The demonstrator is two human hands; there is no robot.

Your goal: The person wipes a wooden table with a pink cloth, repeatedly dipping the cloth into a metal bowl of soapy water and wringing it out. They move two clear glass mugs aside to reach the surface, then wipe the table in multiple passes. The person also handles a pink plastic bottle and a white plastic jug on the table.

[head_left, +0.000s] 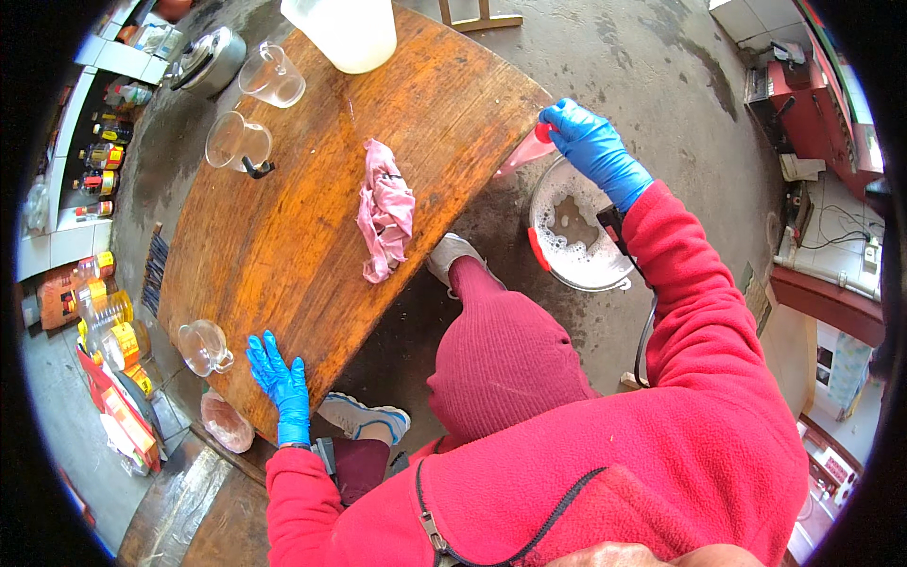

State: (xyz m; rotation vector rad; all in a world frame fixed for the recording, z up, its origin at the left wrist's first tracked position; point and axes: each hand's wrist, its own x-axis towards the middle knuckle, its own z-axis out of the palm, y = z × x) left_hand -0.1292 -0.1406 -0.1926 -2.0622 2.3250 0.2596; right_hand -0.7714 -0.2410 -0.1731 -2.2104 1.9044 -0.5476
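My right hand (590, 142), in a blue glove, is closed around a pink see-through object (526, 151) with a red round end, at the table's right corner. Its exact kind I cannot make out. Just below that hand, on the floor, stands a bucket (539, 248) of foamy water with a red grip. My left hand (282, 378), also gloved in blue, rests on the near left of the wooden table (283, 255) with its fingers spread. Beside it lies a clear glass mug (203, 348). A crumpled pink cloth (385, 213) lies mid-table.
Two more clear vessels, a cup (227, 142) and a mug (271, 77), are at the far left. A white container (351, 38) stands on the far edge. Bottles (104, 156) line a shelf at left. My shoe (455, 255) is beneath the table's right edge.
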